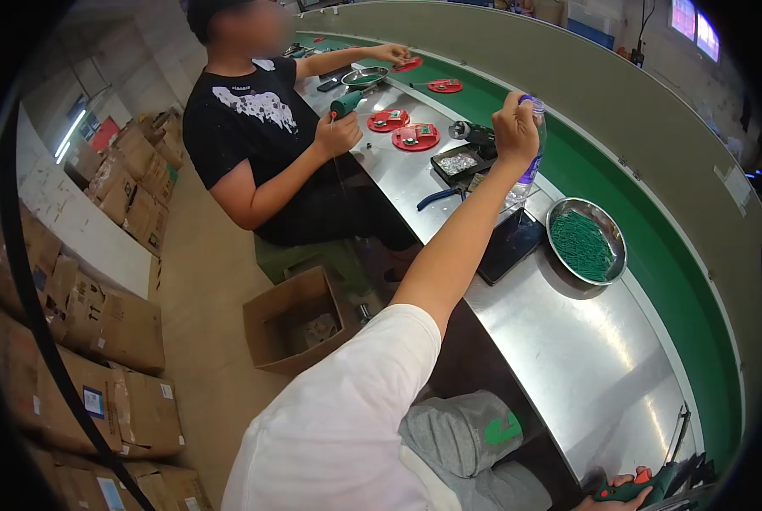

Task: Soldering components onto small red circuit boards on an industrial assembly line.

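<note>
My left hand (515, 129) is closed at the upper part of a clear plastic bottle (530, 166) with a purple label. My bare left forearm, below a white sleeve, crosses over the bench edge. Beneath the bottle lies a dark flat tray (512, 244). To its right stands a round steel bowl (623, 266) holding many thin green pieces (581, 245). At the lower right rim, my right hand (623, 502) is wrapped round a green hand tool (653, 487) with red parts; the frame edge cuts off much of it.
A co-worker (257, 128) sits at the left holding a green tool (345, 106). Red round parts (416, 137) and blue-handled pliers (439, 198) lie on the metal bench (568, 341). A green belt (653, 247) runs behind. An open carton (266, 332) stands on the floor.
</note>
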Demonstrator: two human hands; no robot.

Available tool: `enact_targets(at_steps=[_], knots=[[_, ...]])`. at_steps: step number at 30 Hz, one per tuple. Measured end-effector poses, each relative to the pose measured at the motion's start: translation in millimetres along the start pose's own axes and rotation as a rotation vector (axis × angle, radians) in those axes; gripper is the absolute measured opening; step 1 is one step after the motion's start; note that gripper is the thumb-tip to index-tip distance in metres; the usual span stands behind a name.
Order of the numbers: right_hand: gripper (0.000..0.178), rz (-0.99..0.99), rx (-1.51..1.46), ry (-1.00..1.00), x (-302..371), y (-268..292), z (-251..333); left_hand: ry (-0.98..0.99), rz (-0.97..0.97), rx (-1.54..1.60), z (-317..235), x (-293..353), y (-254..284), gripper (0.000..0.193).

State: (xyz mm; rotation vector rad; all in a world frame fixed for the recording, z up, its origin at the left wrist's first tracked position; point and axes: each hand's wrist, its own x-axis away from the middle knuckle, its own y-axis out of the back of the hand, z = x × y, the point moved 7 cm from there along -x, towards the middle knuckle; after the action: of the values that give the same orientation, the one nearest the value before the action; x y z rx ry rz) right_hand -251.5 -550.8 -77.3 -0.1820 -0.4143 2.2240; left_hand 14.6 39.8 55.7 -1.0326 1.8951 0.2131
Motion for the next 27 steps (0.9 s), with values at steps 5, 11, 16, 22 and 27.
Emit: enact_targets(at_steps=[5, 11, 16, 22, 27], knots=[[0.052, 0.035, 0.016, -0.019, -0.3, -0.7, 2.9, 0.009, -0.037, 0.014, -3.2, 5.9, -0.3, 0.024], [0.052, 0.082, -0.059, -0.016, -10.9, 6.1, -9.9, 0.018, -0.049, -0.051, -9.9, -1.8, -0.6, 0.031], [0.048, 0.066, -0.095, 0.002, -1.2, -2.0, 0.3, 0.052, -0.03, -0.051, -2.8, -6.7, -4.0, 0.039], [0.043, 0.125, -0.036, 0.019, 14.2, -15.2, 14.1, 0.102, -0.032, -0.034, -3.8, -6.3, -1.8, 0.043], [0.046, 0.165, -0.042, -0.024, 2.4, -1.2, 2.2, 0.107, -0.016, -0.063, -2.4, -4.5, -3.9, 0.042]])
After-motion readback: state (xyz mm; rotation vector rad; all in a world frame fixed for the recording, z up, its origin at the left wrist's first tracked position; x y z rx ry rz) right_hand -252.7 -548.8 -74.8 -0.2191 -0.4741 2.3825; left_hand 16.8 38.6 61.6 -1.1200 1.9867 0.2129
